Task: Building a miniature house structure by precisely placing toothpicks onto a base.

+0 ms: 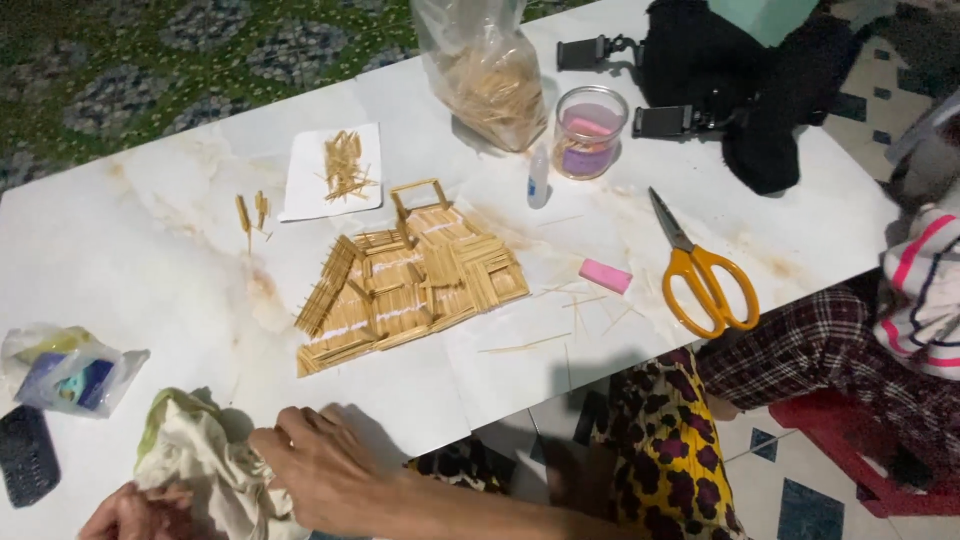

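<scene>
Head view, hands: the right hand (pixel 325 470) and the left hand (pixel 130 512) both have their grip closed on a crumpled cloth (pixel 205 462) at the near edge of the bench (pixel 150 250); the left hand is partly cut off by the frame.
Cloth: pale, with a green edge, bunched in soft folds; it looks light and limp, not fragile, and likely to give wherever it is pinched, so any gathered fold serves as a hold.
Stick house: a flat model (pixel 410 285) of glued wooden sticks lies mid-bench, well apart from the hands; it looks light but brittle, best lifted from beneath by its edges.
Around it: loose sticks on a white paper (pixel 335 170), a clear bag of sticks (pixel 490 70), a small glue bottle (pixel 538 178), a clear jar (pixel 590 130), a pink eraser (pixel 605 275) and orange-handled scissors (pixel 705 275).
Near left: a plastic bag (pixel 65 370) of small items and a dark phone (pixel 25 455).
Surface: white marbled top, smooth and glossy, probably slippery; stray sticks scattered on it.
Room: a green patterned rug beyond the bench, tiled floor below; another person's patterned clothing shows at right.
</scene>
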